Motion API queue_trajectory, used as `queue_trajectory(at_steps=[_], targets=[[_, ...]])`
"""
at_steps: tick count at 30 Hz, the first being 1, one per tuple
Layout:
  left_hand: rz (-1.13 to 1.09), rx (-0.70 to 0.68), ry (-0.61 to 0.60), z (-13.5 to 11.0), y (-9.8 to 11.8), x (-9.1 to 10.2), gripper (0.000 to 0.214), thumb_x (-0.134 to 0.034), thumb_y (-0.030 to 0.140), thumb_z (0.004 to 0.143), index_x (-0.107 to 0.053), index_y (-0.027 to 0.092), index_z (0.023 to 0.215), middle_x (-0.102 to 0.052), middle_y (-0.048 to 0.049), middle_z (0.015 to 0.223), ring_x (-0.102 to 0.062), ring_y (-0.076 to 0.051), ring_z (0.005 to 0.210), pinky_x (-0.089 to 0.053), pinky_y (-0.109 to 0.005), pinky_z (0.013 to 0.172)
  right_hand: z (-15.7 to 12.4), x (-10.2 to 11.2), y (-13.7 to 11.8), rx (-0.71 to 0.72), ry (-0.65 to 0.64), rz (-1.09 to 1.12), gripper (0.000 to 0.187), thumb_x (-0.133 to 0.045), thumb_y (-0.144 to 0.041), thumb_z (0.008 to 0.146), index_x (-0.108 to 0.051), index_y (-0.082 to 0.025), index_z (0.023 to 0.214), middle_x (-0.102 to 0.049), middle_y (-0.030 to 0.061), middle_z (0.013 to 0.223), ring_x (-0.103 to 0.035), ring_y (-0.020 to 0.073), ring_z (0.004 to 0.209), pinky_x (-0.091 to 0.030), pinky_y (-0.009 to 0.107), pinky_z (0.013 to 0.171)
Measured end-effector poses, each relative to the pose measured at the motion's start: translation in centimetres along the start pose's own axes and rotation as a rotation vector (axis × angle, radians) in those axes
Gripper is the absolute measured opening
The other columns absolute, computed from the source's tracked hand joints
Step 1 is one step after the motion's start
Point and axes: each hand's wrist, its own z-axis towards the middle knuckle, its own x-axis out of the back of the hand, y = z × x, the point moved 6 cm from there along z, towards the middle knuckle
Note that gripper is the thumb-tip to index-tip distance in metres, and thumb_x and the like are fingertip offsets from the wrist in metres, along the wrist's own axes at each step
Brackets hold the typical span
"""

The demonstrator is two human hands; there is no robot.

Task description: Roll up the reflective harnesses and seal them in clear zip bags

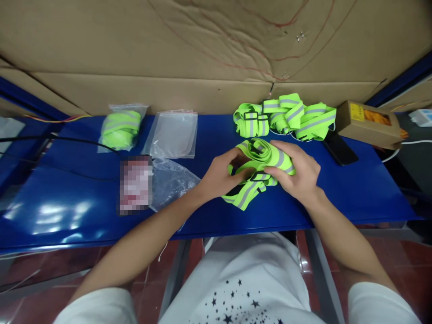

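Note:
Both my hands grip one neon-green reflective strap bundle (261, 155) with grey stripes and a black buckle, just above the blue table (67, 211). My left hand (221, 175) pinches its left side, fingers curled into the folds. My right hand (299, 173) wraps over its right side. A loose end of the strap hangs down toward the table's front edge. Behind it lies a pile of more green straps (286, 118).
A bagged green strap (121, 128) and an empty clear bag (172, 134) lie at the back left; another clear bag (170, 180) and a blurred card (135, 184) sit nearer. A black phone (339, 150) and a cardboard box (369, 122) are at the right. Cardboard wall behind.

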Motion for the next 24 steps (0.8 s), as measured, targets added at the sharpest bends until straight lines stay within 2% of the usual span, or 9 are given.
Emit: queue_trajectory(at_steps=[4, 8, 11, 13, 16, 17, 19, 22, 24], targets=[[0.091, 0.076, -0.040, -0.3, -0.1, -0.3, 0.021, -0.066, 0.036, 0.091, -0.051, 0.022, 0.087, -0.055, 0.0051, 0.068, -0.052, -0.012, 0.060, -0.038, -0.026, 0.060, 0.1, -0.9, -0.2, -0.002, -0.076, 0.010, 0.051, -0.066, -0.062, 0.095, -0.069, -0.025, 0.130, -0.080, 0.0093, 0.117, -0.078, 0.0283, 0.105, -0.064, 0.038, 0.092], [0.248, -0.069, 0.050, -0.9, 1.5, -0.1, 0.013, -0.062, 0.022, 0.088, -0.049, 0.023, 0.087, -0.052, 0.0043, 0.072, -0.052, -0.013, 0.067, -0.039, -0.028, 0.066, 0.5, -0.6, -0.3, -0.004, -0.030, 0.031, 0.050, -0.067, -0.058, 0.096, -0.068, -0.023, 0.132, -0.080, 0.0098, 0.118, -0.079, 0.0268, 0.104, -0.063, 0.035, 0.090], [0.197, -0.297, 0.237, -1.5, 2.7, 0.9, 0.019, -0.066, 0.021, 0.087, -0.052, 0.023, 0.100, -0.054, -0.0017, 0.091, -0.055, -0.018, 0.085, -0.045, -0.033, 0.079, 0.7, -0.2, -0.6, 0.029, 0.012, 0.044, 0.050, -0.070, -0.052, 0.096, -0.066, -0.022, 0.136, -0.079, 0.0095, 0.120, -0.078, 0.0264, 0.106, -0.062, 0.033, 0.092], [0.083, -0.456, 0.313, -1.8, 2.9, 1.4, 0.041, -0.076, 0.030, 0.085, -0.053, 0.022, 0.118, -0.056, -0.0085, 0.114, -0.056, -0.024, 0.109, -0.047, -0.039, 0.097, 0.7, -0.2, -0.8, 0.048, 0.011, 0.044, 0.050, -0.072, -0.049, 0.096, -0.064, -0.022, 0.137, -0.079, 0.0091, 0.120, -0.078, 0.0258, 0.107, -0.062, 0.032, 0.093], [-0.081, -0.539, 0.186, -1.5, 2.6, 1.0, 0.099, -0.091, 0.051, 0.073, -0.038, 0.023, 0.152, -0.045, -0.0161, 0.149, -0.043, -0.035, 0.144, -0.038, -0.049, 0.118, 0.6, -0.3, -1.2, 0.068, 0.008, 0.049, 0.050, -0.072, -0.047, 0.096, -0.064, -0.022, 0.138, -0.079, 0.0086, 0.121, -0.078, 0.0257, 0.109, -0.062, 0.033, 0.096], [-0.143, -0.510, 0.108, -1.3, 2.4, 0.6, 0.109, -0.091, 0.057, 0.071, -0.033, 0.024, 0.157, -0.044, -0.0165, 0.152, -0.043, -0.036, 0.146, -0.039, -0.050, 0.118, 0.5, -0.4, -1.4, 0.073, 0.009, 0.058, 0.050, -0.072, -0.047, 0.096, -0.063, -0.022, 0.139, -0.079, 0.0084, 0.122, -0.077, 0.0259, 0.110, -0.062, 0.033, 0.097], [-0.291, -0.346, -0.008, -0.7, 1.8, 0.2, 0.098, -0.081, 0.065, 0.081, -0.035, 0.025, 0.157, -0.054, -0.0146, 0.146, -0.056, -0.033, 0.137, -0.049, -0.045, 0.110, 0.4, -0.4, -1.6, 0.079, 0.014, 0.078, 0.051, -0.071, -0.047, 0.097, -0.063, -0.023, 0.140, -0.078, 0.0084, 0.123, -0.077, 0.0265, 0.111, -0.062, 0.035, 0.098], [-0.519, -0.016, 0.033, -0.1, 0.4, 0.9, 0.056, -0.050, 0.066, 0.101, -0.057, 0.024, 0.137, -0.072, -0.0075, 0.110, -0.073, -0.019, 0.092, -0.057, -0.030, 0.077, 0.4, -0.2, -1.7, 0.075, 0.024, 0.113, 0.052, -0.070, -0.048, 0.097, -0.063, -0.023, 0.142, -0.079, 0.0090, 0.122, -0.077, 0.0272, 0.111, -0.062, 0.036, 0.098], [-0.551, 0.181, 0.002, 0.2, -0.5, 1.1, 0.046, -0.050, 0.062, 0.103, -0.063, 0.022, 0.121, -0.071, -0.0017, 0.086, -0.066, -0.012, 0.061, -0.047, -0.022, 0.052, 0.4, -0.1, -1.7, 0.071, 0.040, 0.132, 0.052, -0.070, -0.049, 0.097, -0.062, -0.024, 0.143, -0.079, 0.0087, 0.121, -0.077, 0.0268, 0.110, -0.062, 0.035, 0.098]])
